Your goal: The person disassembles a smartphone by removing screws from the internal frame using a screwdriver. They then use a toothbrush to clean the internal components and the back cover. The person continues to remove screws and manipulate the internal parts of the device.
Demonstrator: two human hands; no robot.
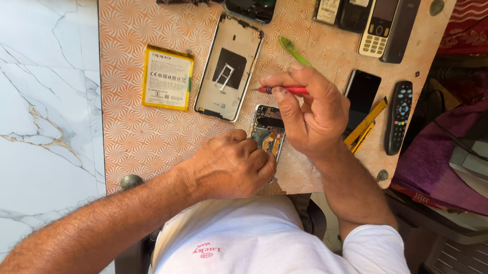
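Note:
An opened smartphone with bare circuitry lies on the patterned orange table near its front edge. My left hand is closed over the phone's lower end, holding it down. My right hand grips a red-handled screwdriver, whose tip points left just above the phone's top. A detached phone back frame lies above and to the left. A yellow flat battery rests left of the frame.
A green plastic pry tool, a dark phone, yellow tweezers, a black remote and several old handsets lie on the table's right side. White marble floor is on the left; purple cloth on the right.

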